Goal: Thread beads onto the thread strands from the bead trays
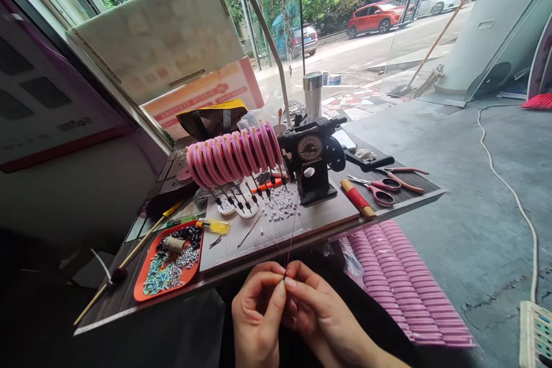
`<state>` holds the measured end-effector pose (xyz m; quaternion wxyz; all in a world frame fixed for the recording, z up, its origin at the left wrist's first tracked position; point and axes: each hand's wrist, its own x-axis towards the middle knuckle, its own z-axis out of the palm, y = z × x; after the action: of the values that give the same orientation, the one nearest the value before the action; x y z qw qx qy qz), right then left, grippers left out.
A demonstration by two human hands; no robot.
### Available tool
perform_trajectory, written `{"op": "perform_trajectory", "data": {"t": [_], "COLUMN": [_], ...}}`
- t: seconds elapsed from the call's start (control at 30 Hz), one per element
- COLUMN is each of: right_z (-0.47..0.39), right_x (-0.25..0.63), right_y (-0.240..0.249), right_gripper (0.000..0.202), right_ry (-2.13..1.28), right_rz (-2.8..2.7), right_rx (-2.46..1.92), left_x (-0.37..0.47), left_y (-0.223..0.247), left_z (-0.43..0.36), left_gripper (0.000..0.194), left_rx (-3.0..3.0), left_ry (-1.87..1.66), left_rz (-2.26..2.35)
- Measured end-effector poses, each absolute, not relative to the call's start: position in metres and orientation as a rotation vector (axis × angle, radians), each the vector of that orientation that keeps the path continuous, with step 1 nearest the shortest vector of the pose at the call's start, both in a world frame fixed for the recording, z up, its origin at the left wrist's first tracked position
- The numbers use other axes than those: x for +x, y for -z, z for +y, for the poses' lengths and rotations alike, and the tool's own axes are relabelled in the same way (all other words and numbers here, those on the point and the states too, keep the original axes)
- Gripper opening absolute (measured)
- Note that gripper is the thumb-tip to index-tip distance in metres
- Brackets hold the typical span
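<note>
We see both hands, left hand [255, 305] and right hand [321, 313], pinched shut on the thread [293, 230] just below the worktop [328, 215] edge; pulling too hard could snap it or scatter the beads [280, 204] ahead.

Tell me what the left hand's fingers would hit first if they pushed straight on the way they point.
Probably the right hand: the left hand points its fingers at it, pinching the thread.

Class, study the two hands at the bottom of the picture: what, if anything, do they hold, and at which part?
Both the left hand and right hand pinch a thin thread at its near end between their fingertips; it runs up toward the black machine.
</note>
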<state>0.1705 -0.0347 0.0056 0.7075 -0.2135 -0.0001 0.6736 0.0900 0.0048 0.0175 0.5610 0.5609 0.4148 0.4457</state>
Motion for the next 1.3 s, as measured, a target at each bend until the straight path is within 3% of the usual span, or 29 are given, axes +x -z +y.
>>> {"op": "perform_trajectory", "data": {"t": [1.3], "right_z": [-0.0337], "right_x": [0.1716], "right_y": [-0.0067], "right_gripper": [0.039], "right_ry": [-1.478], "right_rz": [0.017], "right_rx": [-0.484], "left_x": [0.0888], "left_y": [-0.0157], "left_z": [0.004], "left_gripper": [0.011], "left_rx": [1.288], "left_ry": [-1.018], "left_rz": [0.933]}}
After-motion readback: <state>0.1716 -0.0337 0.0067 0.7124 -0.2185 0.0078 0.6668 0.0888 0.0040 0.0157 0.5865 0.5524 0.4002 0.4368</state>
